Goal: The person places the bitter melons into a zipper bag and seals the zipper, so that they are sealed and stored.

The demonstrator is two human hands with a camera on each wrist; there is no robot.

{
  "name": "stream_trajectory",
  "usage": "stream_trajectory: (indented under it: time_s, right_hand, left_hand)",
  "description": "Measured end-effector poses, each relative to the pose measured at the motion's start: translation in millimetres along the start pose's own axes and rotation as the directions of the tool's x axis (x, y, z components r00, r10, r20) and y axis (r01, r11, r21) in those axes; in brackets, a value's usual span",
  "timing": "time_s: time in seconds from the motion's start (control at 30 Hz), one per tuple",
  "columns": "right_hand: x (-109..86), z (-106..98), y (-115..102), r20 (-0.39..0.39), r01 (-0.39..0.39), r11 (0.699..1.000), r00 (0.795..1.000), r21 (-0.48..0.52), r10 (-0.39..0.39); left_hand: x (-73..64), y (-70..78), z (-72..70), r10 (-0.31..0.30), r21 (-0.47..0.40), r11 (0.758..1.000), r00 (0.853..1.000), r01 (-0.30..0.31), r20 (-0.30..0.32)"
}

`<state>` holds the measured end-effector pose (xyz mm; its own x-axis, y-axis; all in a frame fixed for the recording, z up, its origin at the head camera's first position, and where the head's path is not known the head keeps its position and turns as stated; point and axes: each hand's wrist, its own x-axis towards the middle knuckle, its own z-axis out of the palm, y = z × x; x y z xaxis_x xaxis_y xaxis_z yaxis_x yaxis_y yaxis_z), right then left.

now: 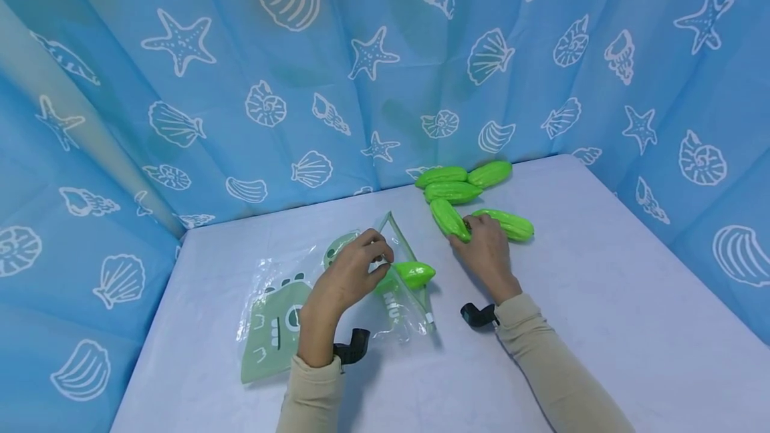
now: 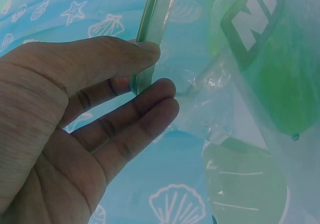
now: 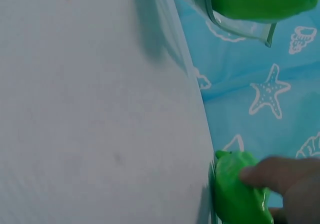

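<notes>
The head camera looked forward and down across the tabletop [image 1: 601, 326] toward the curtain [image 1: 421, 85]. The left wrist camera faced the left fingers [image 2: 154, 121] at close range; the right wrist camera framed the right fingers [image 3: 277, 174] at its lower right edge. All views shared the bag [image 1: 279, 319] and curtain.

The clear, green-printed plastic zip bag [image 1: 273, 336] looks glossy and crinkled; the bright-green, elongated, ridged gourds [image 1: 454, 192] at its two o'clock, shiny and plastic-like. The white bench [image 1: 601, 286] surface appears matt, cloth-like; the blue, shell-patterned fabric curtain [image 1: 397, 99] at twelve o'clock, smooth.
</notes>
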<state>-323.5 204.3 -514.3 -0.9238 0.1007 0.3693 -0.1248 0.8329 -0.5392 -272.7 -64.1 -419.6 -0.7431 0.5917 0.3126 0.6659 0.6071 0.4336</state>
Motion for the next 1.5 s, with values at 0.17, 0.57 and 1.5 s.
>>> stream_trajectory:
  time_s: [0.17,0.57,1.5]
  right_hand:
    - [1.9,-9.2,1.6,0.071,-0.048,0.997,0.996,0.052,0.045]
    - [9.5,-63.7,14.1,0.246,0.078,0.971,0.96,0.228,-0.135]
    - [-6.4,-134.8,17.2,0.607,0.1,0.951,0.75,0.291,-0.264]
  left_hand:
    - [-1.0,-0.9,0.2,0.006,-0.001,1.0,1.0,-0.006,-0.006]
    - [-1.0,-2.5,-0.9,0.008,-0.008,1.0,1.0,-0.008,0.001]
    - [-0.3,-4.2,-0.7,0.021,-0.001,1.0,1.0,-0.021,0.005]
